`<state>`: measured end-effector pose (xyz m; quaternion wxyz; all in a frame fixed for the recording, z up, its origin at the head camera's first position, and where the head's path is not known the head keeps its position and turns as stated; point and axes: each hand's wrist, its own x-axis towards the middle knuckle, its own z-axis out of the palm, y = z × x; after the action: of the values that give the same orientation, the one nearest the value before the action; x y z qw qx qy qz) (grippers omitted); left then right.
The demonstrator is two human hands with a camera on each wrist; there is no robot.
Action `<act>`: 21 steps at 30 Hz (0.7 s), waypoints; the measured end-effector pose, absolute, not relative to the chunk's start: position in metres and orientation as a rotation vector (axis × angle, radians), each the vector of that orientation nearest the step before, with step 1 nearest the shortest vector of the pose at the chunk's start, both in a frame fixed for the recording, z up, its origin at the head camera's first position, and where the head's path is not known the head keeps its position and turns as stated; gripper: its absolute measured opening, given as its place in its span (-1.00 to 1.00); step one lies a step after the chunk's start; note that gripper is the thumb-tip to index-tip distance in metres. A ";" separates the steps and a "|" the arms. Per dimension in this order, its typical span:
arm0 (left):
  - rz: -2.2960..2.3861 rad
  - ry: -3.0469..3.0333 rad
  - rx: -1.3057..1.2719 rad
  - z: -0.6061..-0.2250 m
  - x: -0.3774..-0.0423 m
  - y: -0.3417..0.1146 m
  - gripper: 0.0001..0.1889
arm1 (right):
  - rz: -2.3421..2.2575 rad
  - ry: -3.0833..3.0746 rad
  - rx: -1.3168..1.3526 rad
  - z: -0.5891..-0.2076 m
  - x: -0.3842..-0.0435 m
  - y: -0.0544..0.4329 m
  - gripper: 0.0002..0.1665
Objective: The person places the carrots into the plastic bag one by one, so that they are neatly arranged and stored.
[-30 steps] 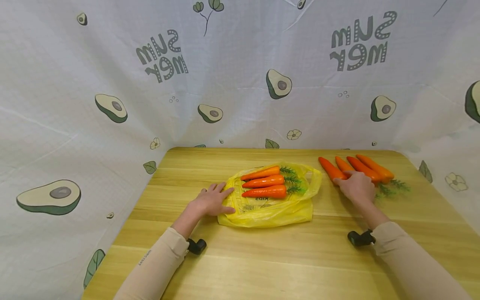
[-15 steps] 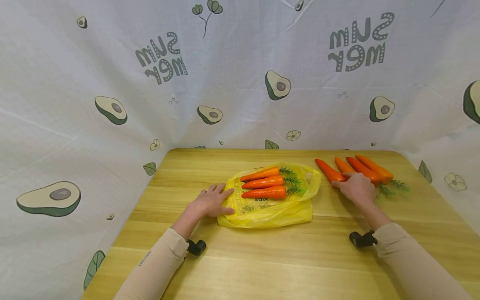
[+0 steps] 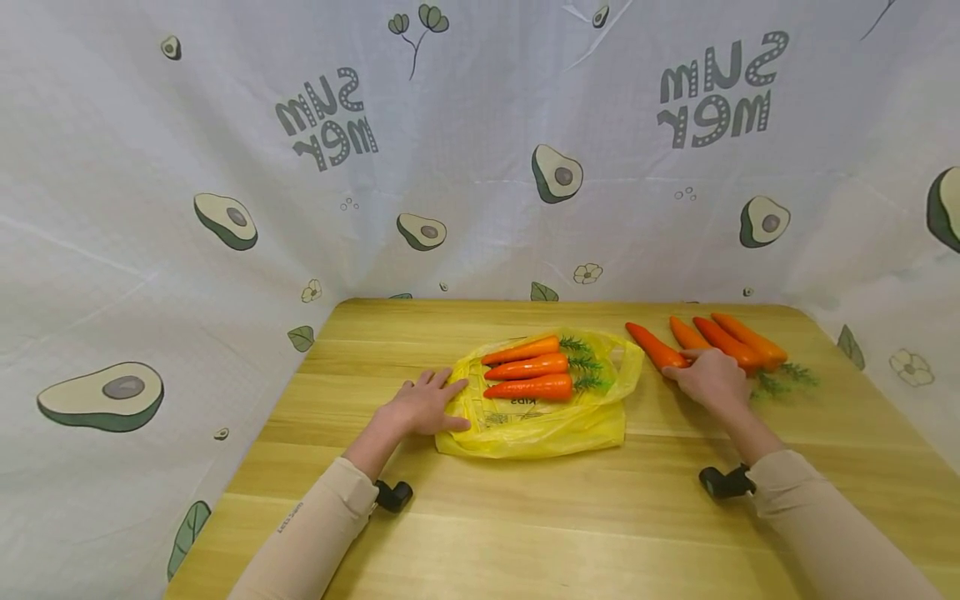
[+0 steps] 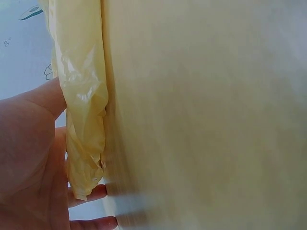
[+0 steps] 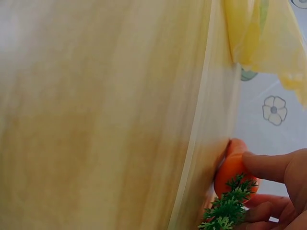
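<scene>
Orange-red carrot [image 3: 651, 343], pinched by right hand [image 3: 712, 382], lies right of yellow plastic bag [image 3: 551, 440]; left hand [image 3: 422, 406], fingers spread, touches bag's left edge.

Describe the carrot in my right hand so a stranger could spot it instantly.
On the wood-grain table, look right of the yellow bag to four carrots. Take the red-orange carrot nearest the bag: the only one pinched by the right hand, its tip apart from the other three.
</scene>
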<state>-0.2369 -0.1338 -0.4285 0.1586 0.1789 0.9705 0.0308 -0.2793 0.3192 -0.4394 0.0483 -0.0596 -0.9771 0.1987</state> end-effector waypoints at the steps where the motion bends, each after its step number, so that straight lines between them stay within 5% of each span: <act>1: 0.087 2.776 0.511 -0.429 -0.237 -0.134 -0.16 | 0.613 -2.980 -0.183 -0.439 -0.279 0.319 -0.19; 21: 0.092 2.790 0.512 -0.431 -0.238 -0.135 -0.16 | 0.714 -2.952 -0.110 -0.434 -0.276 0.320 -0.19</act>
<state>-0.2379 -0.1347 -0.4314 0.1514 0.1783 0.9717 0.0320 -0.2757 0.3198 -0.4335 0.0511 -0.0360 -0.9701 0.2347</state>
